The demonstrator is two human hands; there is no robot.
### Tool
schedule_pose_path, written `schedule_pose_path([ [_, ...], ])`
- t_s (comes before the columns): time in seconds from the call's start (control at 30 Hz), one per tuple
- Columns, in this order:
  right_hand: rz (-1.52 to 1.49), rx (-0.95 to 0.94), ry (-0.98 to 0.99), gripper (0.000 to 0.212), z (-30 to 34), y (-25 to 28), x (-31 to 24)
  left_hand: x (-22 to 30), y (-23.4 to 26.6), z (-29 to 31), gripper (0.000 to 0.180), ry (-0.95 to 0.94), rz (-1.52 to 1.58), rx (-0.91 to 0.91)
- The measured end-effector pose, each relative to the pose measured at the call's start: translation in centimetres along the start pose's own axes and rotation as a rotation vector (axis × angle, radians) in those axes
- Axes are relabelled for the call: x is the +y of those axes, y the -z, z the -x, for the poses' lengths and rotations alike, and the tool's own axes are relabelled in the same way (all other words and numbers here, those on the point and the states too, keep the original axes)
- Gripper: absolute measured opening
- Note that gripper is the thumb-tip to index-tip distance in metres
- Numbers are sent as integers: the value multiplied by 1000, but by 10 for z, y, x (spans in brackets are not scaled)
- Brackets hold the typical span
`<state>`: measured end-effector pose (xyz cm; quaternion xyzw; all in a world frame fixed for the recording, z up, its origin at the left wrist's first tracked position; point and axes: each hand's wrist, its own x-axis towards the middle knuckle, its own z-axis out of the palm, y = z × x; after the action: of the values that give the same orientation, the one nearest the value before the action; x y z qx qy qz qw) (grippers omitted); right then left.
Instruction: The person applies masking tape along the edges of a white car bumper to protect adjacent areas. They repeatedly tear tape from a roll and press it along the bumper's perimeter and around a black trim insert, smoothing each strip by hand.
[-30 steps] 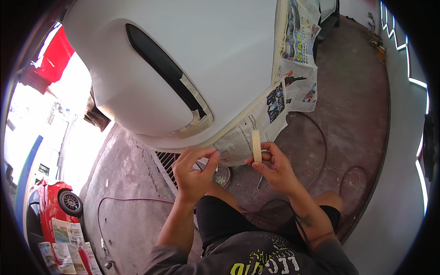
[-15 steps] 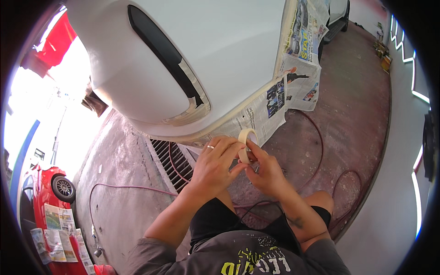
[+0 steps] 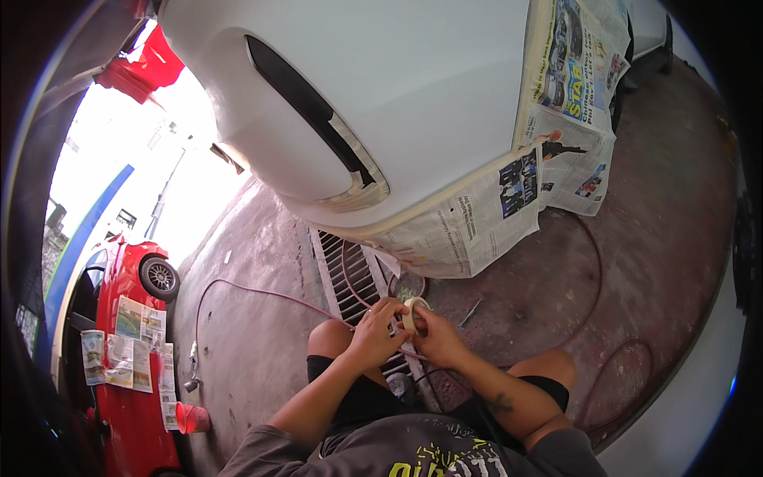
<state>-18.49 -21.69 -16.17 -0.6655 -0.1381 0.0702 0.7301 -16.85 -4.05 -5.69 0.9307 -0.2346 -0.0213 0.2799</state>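
Observation:
A cream roll of masking tape [image 3: 408,319] is held low in front of my lap. My right hand [image 3: 439,340] grips it from the right, fingers curled around the ring. My left hand [image 3: 375,335], with a ring on one finger, pinches at the roll's left side; whether a tape end is between those fingertips is too small to see. Ahead of both hands stands a white car body [image 3: 413,103] with a dark recessed strip [image 3: 298,99] partly edged in tape. Newspaper sheets [image 3: 457,230] are taped along its lower edge, beyond my hands and apart from them.
A slatted floor drain [image 3: 342,274] runs beneath the car toward my knees. A thin reddish hose [image 3: 262,291] crosses the concrete floor. At the left stand a red car [image 3: 119,318] partly covered with newspaper and a red bucket [image 3: 192,417].
Both hands have come down and nearer to my lap, still holding the tape roll. The view has shifted, so the white car body appears farther right and more floor shows.

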Motion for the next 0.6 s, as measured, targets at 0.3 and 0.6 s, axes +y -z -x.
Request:
schedule_pose_path([
  [0.3, -284, -357, -18, 44, -19, -14, -8, 10, 51, 25, 32, 145, -181, 60],
  [0.6, -96, -432, 57, 45, -25, -19, -18, 3, 35, 47, 18, 142, -352, 210],
])
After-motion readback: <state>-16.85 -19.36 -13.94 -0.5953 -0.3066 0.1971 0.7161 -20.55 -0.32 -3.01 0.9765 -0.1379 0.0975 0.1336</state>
